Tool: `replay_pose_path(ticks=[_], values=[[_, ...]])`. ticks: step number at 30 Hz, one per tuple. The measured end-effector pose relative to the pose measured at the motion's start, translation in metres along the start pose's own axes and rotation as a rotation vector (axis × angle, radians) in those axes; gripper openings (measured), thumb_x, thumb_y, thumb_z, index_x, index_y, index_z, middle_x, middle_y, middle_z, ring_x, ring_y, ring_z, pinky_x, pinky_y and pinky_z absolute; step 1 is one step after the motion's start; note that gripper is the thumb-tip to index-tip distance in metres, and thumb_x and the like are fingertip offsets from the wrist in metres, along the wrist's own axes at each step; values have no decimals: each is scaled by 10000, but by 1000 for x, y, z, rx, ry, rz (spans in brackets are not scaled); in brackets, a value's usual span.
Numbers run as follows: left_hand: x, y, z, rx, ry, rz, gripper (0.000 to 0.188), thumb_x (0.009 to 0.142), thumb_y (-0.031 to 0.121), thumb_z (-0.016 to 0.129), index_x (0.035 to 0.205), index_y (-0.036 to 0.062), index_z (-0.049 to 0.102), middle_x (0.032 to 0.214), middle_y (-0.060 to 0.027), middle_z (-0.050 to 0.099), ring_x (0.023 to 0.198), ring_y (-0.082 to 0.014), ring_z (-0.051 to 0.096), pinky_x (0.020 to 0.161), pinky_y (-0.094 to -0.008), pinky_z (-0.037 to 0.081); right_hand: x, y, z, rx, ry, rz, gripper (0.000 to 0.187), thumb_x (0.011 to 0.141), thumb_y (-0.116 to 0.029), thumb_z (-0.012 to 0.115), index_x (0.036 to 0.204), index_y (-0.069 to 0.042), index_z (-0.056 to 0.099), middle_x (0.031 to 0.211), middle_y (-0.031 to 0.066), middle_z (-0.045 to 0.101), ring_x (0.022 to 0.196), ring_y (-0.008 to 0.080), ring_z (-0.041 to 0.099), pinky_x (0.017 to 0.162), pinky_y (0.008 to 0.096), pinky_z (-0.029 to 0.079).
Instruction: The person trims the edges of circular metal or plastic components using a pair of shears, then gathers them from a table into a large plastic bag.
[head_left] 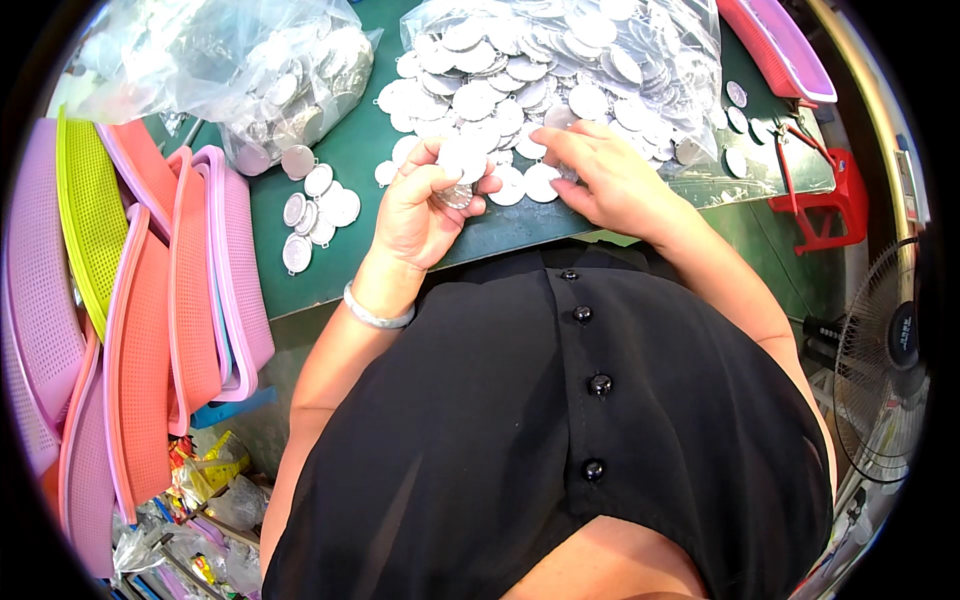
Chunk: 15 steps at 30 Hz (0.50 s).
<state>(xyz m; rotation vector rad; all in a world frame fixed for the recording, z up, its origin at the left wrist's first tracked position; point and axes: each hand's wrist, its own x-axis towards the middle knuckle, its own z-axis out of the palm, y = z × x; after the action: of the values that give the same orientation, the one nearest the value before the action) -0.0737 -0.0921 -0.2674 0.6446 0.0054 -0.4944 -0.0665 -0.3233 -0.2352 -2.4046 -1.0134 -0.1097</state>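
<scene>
Several round silver discs (463, 160), medal-like with small loops, are held together in my left hand (415, 215), its thumb and fingers closed around them just above the table edge. My right hand (612, 180) is to the right of it, thumb and forefinger apart, with nothing visible between them. Its fingertips are close to a loose silver disc (541, 183) at the front of the heap; whether they touch it I cannot tell. The large heap of silver discs (475, 98) spreads out from a clear plastic bag (665, 70) beyond both hands.
On the green table (345, 275), a small group of discs (320, 205) lies at left, below another clear bag (300, 85). Stacked plastic baskets (145, 350) crowd the left side. Red-handled pliers (800, 150), a pink basket (775, 45), a red stool (835, 205) and a fan (880, 345) are at right.
</scene>
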Motion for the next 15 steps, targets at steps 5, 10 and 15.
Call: replay_pose_path(ticks=[5, 10, 15], values=[[0, 3, 6, -23, -40, -8, 389, 760, 16, 482, 1147, 58, 481, 985, -176, 592, 826, -270, 622, 580, -270, 499, 1, -5, -2, -51, 7, -129, 610, 610, -116, 716, 1151, -30, 447, 892, 102, 534, 844, 279, 500, 757, 362, 410], [-2, 4, 9, -83, -26, -77, 400, 765, 21, 478, 1162, 69, 479, 1075, -189, 559, 870, -270, 610, 583, -261, 481, 1, -3, 1, 5, 63, -70, 647, 587, -100, 725, 1161, -29, 436, 894, 105, 523, 838, 278, 497, 750, 360, 408], [-4, 1, 5, -112, -53, -95, 345, 806, 55, 500, 1151, 60, 483, 1084, -180, 554, 875, -267, 607, 574, -259, 485, 1, -3, 0, 17, 61, -67, 632, 590, -80, 710, 1157, -24, 436, 877, 103, 527, 830, 276, 498, 741, 357, 409]])
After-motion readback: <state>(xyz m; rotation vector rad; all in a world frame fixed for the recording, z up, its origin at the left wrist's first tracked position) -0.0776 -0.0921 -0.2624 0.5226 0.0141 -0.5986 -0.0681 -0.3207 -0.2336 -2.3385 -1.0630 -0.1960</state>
